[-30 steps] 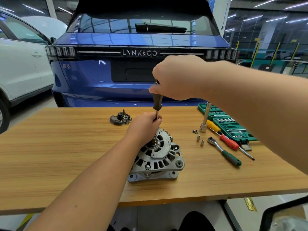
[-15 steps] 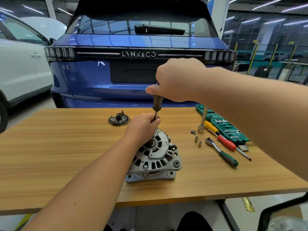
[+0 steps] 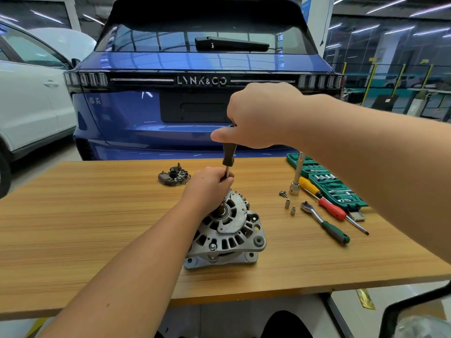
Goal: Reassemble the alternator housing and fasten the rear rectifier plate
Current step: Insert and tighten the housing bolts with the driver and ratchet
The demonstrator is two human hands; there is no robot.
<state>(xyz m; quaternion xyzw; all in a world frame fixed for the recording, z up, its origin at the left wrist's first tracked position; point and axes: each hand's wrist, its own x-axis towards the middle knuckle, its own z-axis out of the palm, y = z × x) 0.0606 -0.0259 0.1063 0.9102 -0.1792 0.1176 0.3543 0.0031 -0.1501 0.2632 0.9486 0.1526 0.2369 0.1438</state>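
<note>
The alternator (image 3: 225,234) stands on the bench (image 3: 73,228) with its vented rear face up. The right hand (image 3: 258,115) has its grip clenched around the top of a dark-handled screwdriver (image 3: 229,154), held upright. Directly below that grip, the left hand (image 3: 210,186) pinches the bare shaft between curled fingers, steadying it over the far edge of the housing. The tip and the fastener beneath the left grip are hidden by the hand, so I cannot tell whether the blade is seated.

The main risk is cam-out: if the right grip leans off vertical while turning, the tip could jump from the screw head, chew it, or skid across the aluminium vents towards the left fingers, which sit right at the slip point. The alternator rests on its own lugs with nothing clamping it, so hard downward twist could rock or walk it on the bench. A cross-threaded screw is also possible if it is driven before it starts cleanly.

The rectifier plate (image 3: 173,176) lies beyond and left of the left grip, still off the housing. Loose small fasteners (image 3: 289,203) right of the grips, near the ratchet (image 3: 324,223), could roll if the bench is jolted.
</note>
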